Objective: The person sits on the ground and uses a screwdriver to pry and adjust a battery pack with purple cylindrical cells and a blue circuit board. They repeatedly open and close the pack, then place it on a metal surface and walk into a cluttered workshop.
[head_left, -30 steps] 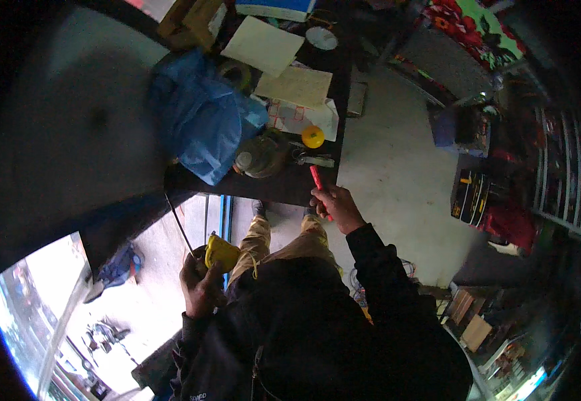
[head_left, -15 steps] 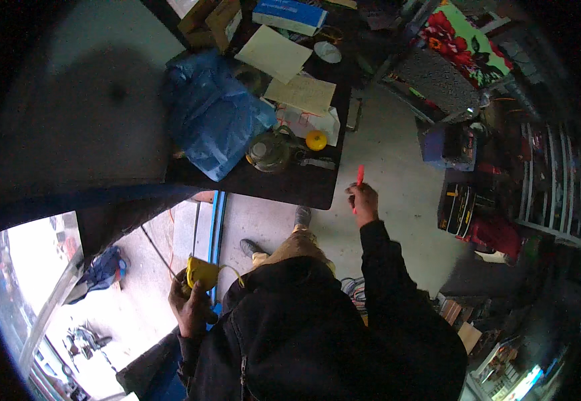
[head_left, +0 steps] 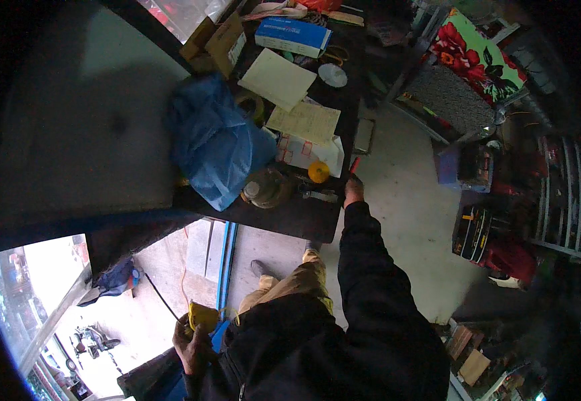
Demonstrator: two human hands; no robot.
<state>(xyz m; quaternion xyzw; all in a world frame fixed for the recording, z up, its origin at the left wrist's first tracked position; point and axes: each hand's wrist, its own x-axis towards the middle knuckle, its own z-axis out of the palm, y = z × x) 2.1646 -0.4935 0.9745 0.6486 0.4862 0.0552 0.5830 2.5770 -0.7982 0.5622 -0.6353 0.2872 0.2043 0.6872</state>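
Observation:
Low on the left, my left hand (head_left: 191,349) is closed around a yellow tape measure (head_left: 202,316), and a thin dark strip runs up and left beside it. My right hand (head_left: 353,192) reaches to the right edge of the dark table (head_left: 284,222), its fingers closed on a red marker (head_left: 354,165) that points upward. Close to that hand on the table are a yellow round object (head_left: 318,172), a small metal tool (head_left: 320,196) and white paper with red marks (head_left: 295,152). A rounded, see-through container (head_left: 264,189) sits further left.
A blue plastic bag (head_left: 217,147) covers the table's left side. Behind lie yellowish sheets (head_left: 278,78), a blue-and-white box (head_left: 292,37) and an open cardboard box (head_left: 226,47). To the right are a floral-covered board (head_left: 474,57), a dark case (head_left: 472,232) and a metal rack (head_left: 561,194).
My right hand with the red marker has moved from over the floor to the table's right edge. The table shows lower in view. My left hand still holds the tape measure, slightly lower.

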